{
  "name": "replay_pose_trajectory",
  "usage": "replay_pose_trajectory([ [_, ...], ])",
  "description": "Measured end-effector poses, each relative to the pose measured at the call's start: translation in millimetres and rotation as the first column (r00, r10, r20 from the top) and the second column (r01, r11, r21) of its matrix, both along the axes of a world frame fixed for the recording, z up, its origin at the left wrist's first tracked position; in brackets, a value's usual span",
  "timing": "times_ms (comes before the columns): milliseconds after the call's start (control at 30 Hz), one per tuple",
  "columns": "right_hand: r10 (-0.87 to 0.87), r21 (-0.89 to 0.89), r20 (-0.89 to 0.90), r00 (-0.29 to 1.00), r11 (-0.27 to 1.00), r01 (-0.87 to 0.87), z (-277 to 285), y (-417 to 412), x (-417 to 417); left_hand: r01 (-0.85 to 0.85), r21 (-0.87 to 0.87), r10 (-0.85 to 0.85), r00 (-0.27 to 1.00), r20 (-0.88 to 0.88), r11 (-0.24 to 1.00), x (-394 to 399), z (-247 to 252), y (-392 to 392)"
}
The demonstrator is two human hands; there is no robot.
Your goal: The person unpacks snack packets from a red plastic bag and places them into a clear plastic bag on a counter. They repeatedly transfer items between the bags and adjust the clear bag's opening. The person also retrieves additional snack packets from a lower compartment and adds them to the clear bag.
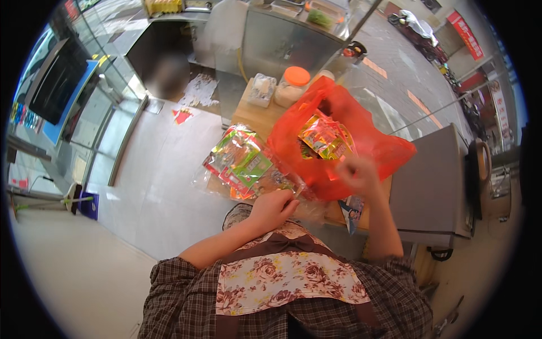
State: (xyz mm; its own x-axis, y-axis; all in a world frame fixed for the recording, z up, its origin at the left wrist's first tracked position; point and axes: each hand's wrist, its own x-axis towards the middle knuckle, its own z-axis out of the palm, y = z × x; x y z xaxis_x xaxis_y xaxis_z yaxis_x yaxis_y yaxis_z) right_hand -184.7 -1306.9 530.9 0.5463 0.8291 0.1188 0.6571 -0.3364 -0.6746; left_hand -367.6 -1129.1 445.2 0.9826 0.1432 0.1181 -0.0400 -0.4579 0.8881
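My left hand [275, 207] is closed on the near edge of a transparent plastic bag [296, 188]. Colourful printed packets [250, 163], green and red, lie inside that bag at the table's left side. To the right, a red plastic carrier bag [372, 146] stands with its mouth gaping. Several yellow and red packets [326, 137] show in its opening. My right hand [360, 173] is in front of the red bag's near side, blurred by motion; its fingers look curled, and whether they hold anything cannot be made out.
Behind the bags, a jar with an orange lid [297, 76] and a white-wrapped block [262, 90] stand on the wooden table [243, 110]. A grey cabinet-like box [427, 186] borders the right. A printed triangular piece [352, 212] hangs at the near edge. Metal counters [288, 42] stand beyond.
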Motion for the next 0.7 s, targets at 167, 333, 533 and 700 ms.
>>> replay_pose_trajectory([
  [167, 0.095, -0.305, -0.286, 0.954, 0.934, -0.184, -154, 23, -58, 0.041, -0.004, -0.04, 0.998, 0.045, 0.999, 0, 5, -3],
  [333, 0.005, -0.061, 0.155, 0.988, 0.998, 0.004, -182, 158, -62, 0.023, 0.022, -0.022, 0.999, -0.045, 0.999, -13, -4, -1],
  [533, -0.062, -0.197, 0.301, 0.952, 0.972, 0.126, -212, 197, -38, 0.05, -0.006, -0.05, 0.996, -0.079, 0.999, -17, -1, -3],
  [700, 0.073, -0.241, 0.145, 0.987, 0.97, -0.036, -203, 169, -41, 0.046, -0.007, -0.046, 0.998, -0.035, 0.999, -17, -3, -4],
])
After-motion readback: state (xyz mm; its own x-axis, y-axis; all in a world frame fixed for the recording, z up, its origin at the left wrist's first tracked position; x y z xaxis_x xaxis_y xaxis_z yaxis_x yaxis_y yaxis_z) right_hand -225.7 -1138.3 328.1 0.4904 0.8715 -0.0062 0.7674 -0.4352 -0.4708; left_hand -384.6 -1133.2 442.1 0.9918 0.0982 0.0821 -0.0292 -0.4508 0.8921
